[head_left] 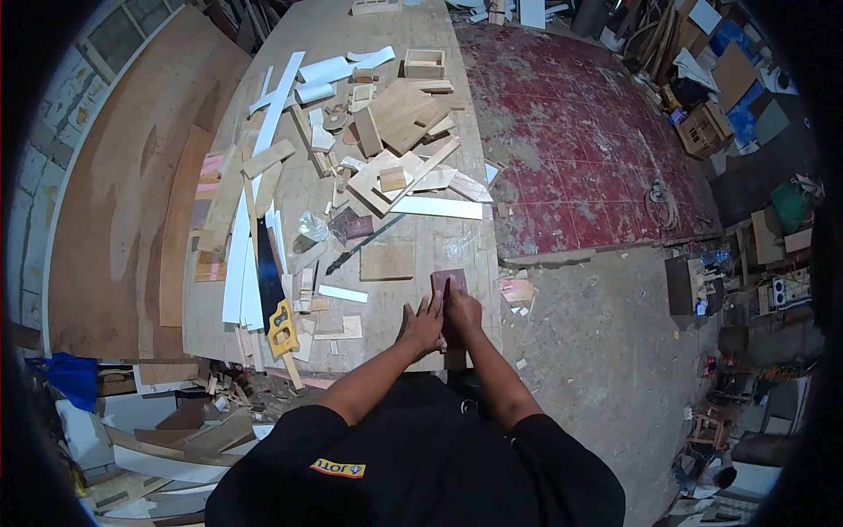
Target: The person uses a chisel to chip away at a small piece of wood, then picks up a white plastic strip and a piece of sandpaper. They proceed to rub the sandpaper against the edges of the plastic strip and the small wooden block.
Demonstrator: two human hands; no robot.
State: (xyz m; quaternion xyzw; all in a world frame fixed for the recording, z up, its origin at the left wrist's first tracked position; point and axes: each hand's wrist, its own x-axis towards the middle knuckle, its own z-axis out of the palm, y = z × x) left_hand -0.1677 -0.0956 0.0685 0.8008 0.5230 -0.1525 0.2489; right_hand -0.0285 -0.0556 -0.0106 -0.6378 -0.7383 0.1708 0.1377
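Near the bench's front right corner lies a reddish-brown sheet (447, 279), which looks like sandpaper. My right hand (464, 314) is on its near right part, fingers curled and one digit pressed along the surface. Close beside it, my left hand (425, 328) lies palm down, fingers stretched and slightly apart, their tips by the sheet's near left edge. A dark brown strip (455, 358) shows between my wrists at the bench edge; whether it joins the sheet is hidden. A square wooden board (386, 262) sits left of the sheet.
A handsaw (279, 321) with a yellow handle lies at left among long white strips (237, 263). Wood offcuts (408, 114) pile up farther back. A plastic bottle (312, 227) and another reddish-brown piece (359, 227) are mid-bench. Right of the bench is a concrete floor (597, 351).
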